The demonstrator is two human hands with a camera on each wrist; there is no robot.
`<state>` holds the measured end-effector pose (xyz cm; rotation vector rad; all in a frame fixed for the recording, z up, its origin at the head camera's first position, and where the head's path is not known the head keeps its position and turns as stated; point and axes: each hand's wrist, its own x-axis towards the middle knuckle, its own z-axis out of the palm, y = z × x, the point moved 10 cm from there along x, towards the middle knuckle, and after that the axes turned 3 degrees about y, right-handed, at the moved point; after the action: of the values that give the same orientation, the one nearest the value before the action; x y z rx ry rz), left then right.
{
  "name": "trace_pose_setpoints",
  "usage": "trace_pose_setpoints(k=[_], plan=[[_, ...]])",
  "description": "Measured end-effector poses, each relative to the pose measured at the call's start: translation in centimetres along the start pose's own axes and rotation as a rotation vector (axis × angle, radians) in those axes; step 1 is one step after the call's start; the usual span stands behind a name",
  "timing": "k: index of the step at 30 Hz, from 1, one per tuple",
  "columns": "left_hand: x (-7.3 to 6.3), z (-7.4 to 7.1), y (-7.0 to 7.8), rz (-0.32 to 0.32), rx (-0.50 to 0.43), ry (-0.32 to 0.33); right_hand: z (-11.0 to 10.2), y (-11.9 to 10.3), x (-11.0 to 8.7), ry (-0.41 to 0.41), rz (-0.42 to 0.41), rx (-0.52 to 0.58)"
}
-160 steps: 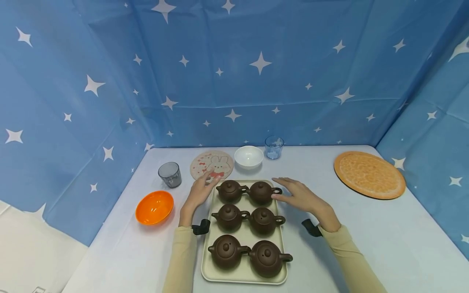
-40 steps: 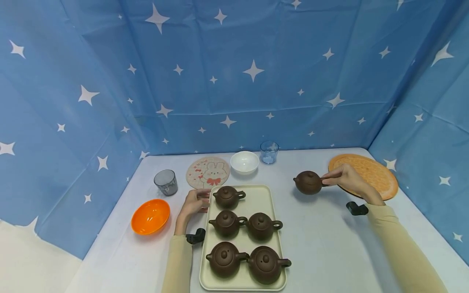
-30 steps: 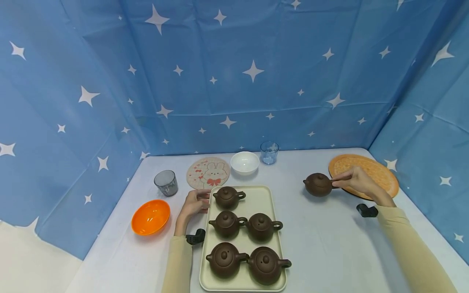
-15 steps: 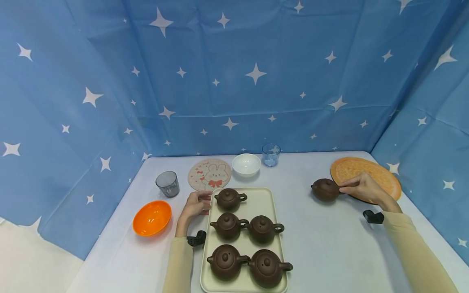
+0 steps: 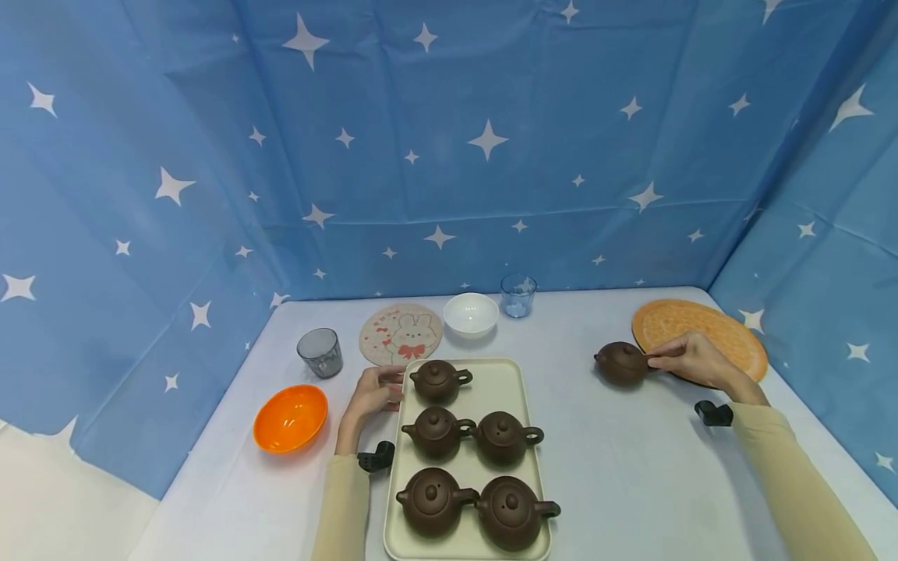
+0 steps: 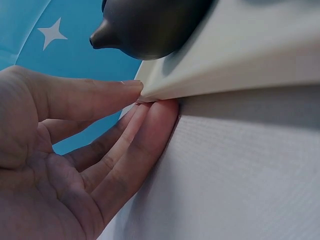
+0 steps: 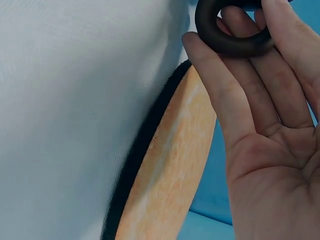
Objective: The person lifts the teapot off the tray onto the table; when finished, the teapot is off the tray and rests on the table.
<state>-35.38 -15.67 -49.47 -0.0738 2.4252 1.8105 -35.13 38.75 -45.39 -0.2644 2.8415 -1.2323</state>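
Curtain: blue cloth [image 5: 393, 179] with white stars, hung behind the white table [image 5: 603, 491] and along its sides.
Tray: the cream tray [image 5: 500, 382] lies lengthwise before the person, between the arms, a spot that probably suits both hands.
Rows: five teapots [image 5: 433, 502] stand upright on it, one in the far row and two in each nearer row, spouts left and handles right; that order likely keeps the handles handy for the right hand.
Lone teapot: a sixth, the lone teapot [image 5: 621, 364], is off the tray, right of it and just beside the orange mat [image 5: 691, 323]; it looks set upright on the table, spout left.
Right hand: the right hand [image 5: 693, 362] pinches the loop handle, thumb on one side and fingers on the other; holding it there presumably leaves body and lid untouched and gives control of the pot.
Left hand: the left hand [image 5: 372, 392] grips the tray's left rim near the far corner, thumb above and fingertips tucked under, perhaps to steady it.
Left edge: grey glass [image 5: 320, 353] and orange bowl [image 5: 291, 419], well apart from the lone teapot.
Far edge: rabbit mat [image 5: 400, 335], white bowl [image 5: 471, 315] and blue glass [image 5: 518, 296], set beyond the tray.
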Motion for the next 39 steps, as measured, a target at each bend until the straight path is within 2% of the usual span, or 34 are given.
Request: trace_pose_setpoints(k=[8, 14, 17, 24, 30, 39], plan=[[0.0, 0.1, 0.0, 0.005, 0.008, -0.003, -0.1, -0.4, 0.1, 0.022, -0.003, -0.042], [-0.3, 0.3, -0.3, -0.007, 0.005, -0.005, -0.2, -0.5, -0.2, 0.029, 0.047, -0.023], [-0.4, 0.3, -0.4, -0.007, 0.005, -0.003, -0.4, -1.3, -0.1, 0.047, 0.067, -0.006], [-0.2, 0.2, -0.5, -0.002, -0.002, 0.002, 0.0, -4.7, 1.4, 0.067, 0.036, -0.035], [-0.2, 0.2, -0.3, 0.004, -0.010, -0.006, 2.1, -8.2, 3.1, 0.066, -0.028, 0.004], [-0.2, 0.2, 0.3, 0.013, -0.024, -0.010, 7.8, -14.8, 5.5, -0.034, -0.145, 0.238]])
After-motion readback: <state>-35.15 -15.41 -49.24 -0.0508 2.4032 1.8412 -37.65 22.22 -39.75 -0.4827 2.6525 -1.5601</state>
